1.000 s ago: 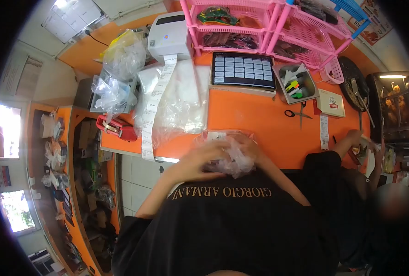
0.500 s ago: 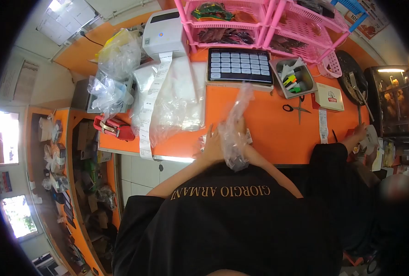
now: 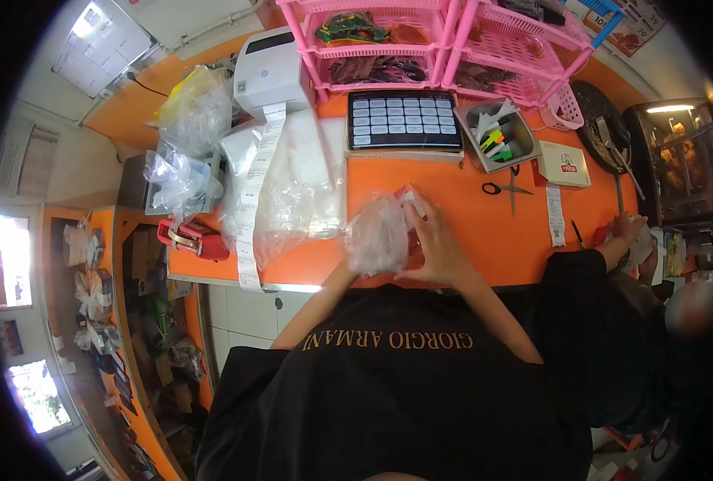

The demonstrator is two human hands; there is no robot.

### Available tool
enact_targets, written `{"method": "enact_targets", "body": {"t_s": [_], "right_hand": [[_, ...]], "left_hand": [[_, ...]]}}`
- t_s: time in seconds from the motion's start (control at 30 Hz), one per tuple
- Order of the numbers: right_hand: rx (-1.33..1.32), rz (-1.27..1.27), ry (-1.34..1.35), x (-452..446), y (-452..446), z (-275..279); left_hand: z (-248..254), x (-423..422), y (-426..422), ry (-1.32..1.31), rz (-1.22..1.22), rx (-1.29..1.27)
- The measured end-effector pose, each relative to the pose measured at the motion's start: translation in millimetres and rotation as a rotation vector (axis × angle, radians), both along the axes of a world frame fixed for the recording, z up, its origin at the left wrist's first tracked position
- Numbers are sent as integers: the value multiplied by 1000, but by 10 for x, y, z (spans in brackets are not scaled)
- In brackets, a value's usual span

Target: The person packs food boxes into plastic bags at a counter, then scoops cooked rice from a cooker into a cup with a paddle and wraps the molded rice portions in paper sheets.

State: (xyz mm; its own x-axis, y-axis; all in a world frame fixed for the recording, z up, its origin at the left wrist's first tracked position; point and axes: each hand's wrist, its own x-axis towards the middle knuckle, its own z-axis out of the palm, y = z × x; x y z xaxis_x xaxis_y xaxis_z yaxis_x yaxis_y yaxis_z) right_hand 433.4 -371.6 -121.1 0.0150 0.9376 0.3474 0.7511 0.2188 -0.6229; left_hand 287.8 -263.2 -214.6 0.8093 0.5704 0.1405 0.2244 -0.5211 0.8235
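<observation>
"Where's the plastic bag (image 3: 378, 235)?"
"Mid-frame, near the front edge of the counter (image 3: 484, 244), with open surface toward the scissors (image 3: 510, 191)."
"Grip?"
"Right hand (image 3: 438, 250) spread beside it; left hand (image 3: 345, 272) probably behind it, grip unreadable."

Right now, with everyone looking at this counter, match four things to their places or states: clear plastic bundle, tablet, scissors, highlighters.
Things:
1. Clear plastic bundle
2. Tablet
3. Scissors
4. Highlighters

Places or states:
A. Inside the metal tray
B. Right beside the spread thumb of the right hand
C. Blades apart, lying on the orange counter
D. Screen lit, showing a grid of pale boxes

Right pairs: 1-B, 2-D, 3-C, 4-A
</observation>
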Motion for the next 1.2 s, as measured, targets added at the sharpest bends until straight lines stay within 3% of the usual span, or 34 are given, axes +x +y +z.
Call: {"method": "enact_targets", "body": {"t_s": [0.1,0.17,0.2,0.27,0.3,0.33,0.4,0.47,0.5,0.63,0.67,0.73,0.8,0.93,1.03,1.2], "right_hand": [[125,4,-79,22,209,-73],[-464,-42,657,-60,344,-31],[-452,-47,652,-143,402,-153],[-78,-317,889,-420,448,-502],[133,-248,833,-533,414,-237],[142,-253,830,-541,327,-205],[36,-238,566,-453,145,-177],[59,-188,512,-224,-44,-68],[24,-191,349,-118,-142,48],[79,-164,-110,207,-339,333],[84,-168,-109,251,-339,353],[72,-63,-429,352,-307,382],[196,-52,-372,448,-233,242],[575,-125,-250,442,-88,227],[663,-228,-191,348,-77,71],[668,-285,126,115,80,-49]], "left_hand": [[70,12,49,-26,-33,-62],[74,12,17,-65,-38,-80],[59,31,12,-80,-34,-60],[-22,95,13,-85,-33,21],[-89,140,20,-77,-31,75],[-411,258,-15,-296,74,-35],[-537,325,80,-516,169,-149],[-362,230,407,253,-185,486],[-244,244,455,247,-189,494],[417,293,571,76,134,-131],[516,302,587,37,213,-291],[746,343,563,29,174,-329],[1232,357,456,173,99,-615],[1402,327,251,39,-40,-493],[1427,338,239,175,70,-574],[1497,74,303,-182,-112,-1126]]}}
